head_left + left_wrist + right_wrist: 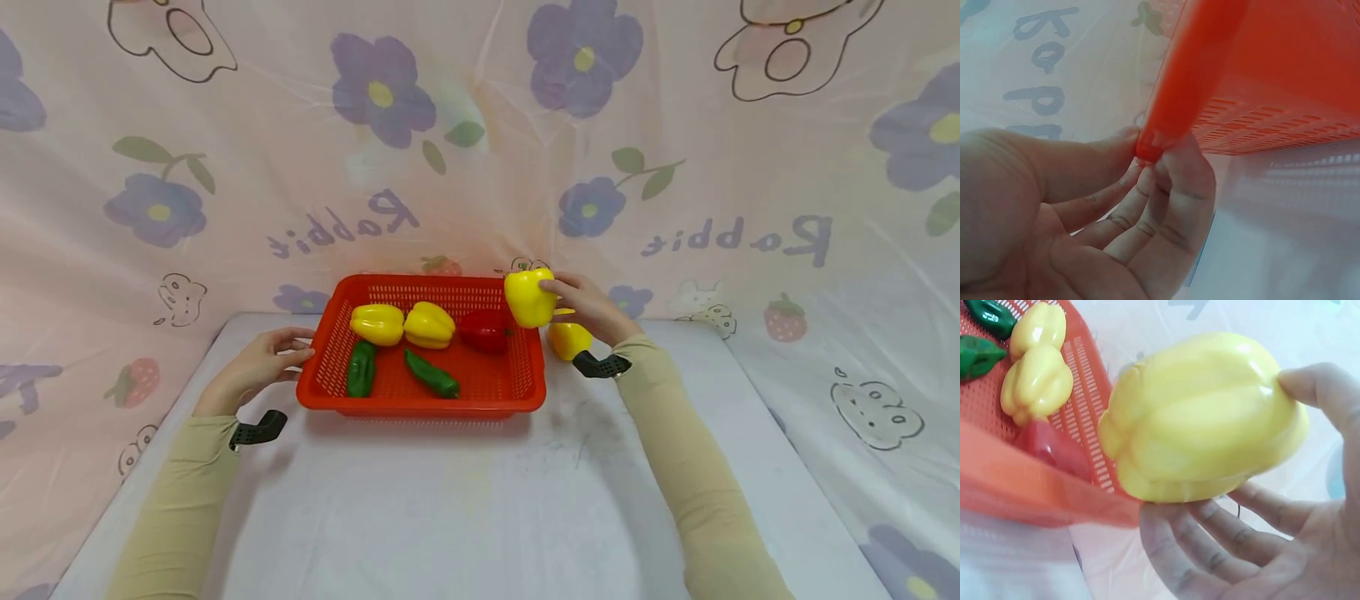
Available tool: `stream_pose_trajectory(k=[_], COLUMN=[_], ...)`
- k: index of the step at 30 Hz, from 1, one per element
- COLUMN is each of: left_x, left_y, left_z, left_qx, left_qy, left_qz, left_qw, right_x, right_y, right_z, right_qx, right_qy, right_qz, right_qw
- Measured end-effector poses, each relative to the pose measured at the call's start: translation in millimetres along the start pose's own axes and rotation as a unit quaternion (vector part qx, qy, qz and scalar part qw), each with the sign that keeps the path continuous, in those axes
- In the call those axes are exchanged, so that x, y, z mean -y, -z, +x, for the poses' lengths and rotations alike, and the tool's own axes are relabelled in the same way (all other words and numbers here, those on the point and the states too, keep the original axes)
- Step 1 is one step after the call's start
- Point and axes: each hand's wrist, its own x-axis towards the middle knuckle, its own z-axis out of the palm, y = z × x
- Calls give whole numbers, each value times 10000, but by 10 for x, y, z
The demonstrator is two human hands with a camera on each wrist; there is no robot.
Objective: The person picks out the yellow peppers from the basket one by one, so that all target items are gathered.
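My right hand [592,307] grips a yellow bell pepper [529,298] between thumb and fingers, above the right rim of a red plastic basket [431,406]. In the right wrist view that pepper [1204,419] fills the middle, thumb at one end and fingers beneath. At the other end of the basket my left hand [258,367] pinches the rim [1175,81], thumb on one side, fingers curled on the other. Inside the basket lie two yellow bell peppers [377,325], a red pepper [483,331], a blocky green pepper [362,369] and a slim green pepper [432,374].
Another yellow pepper [568,342] sits on the table just right of the basket, partly covered by my right hand and wrist strap. A white cloth [465,508] covers the table. Behind it hangs a printed curtain [480,167] with flowers and rabbits.
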Motion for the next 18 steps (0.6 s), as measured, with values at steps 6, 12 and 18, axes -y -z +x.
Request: stream_pose_trajectory(k=[6,12,18], left_x=[-8,-17,-17], left_y=[2,2,5], left_z=[-12,-17,-20], left_qx=[-7,1,3], left_qy=[-2,-4,-8], left_qz=[1,23,86], left_qw=[10000,10000,10000], right_x=[-104,-136,-229], right_y=[138,306,542], right_z=[-40,-137,-234], right_qx=[-140,-179,-392], right_qy=[-43,-116,-215], right_qz=[22,39,-64], right_qw=[9999,9998,9990])
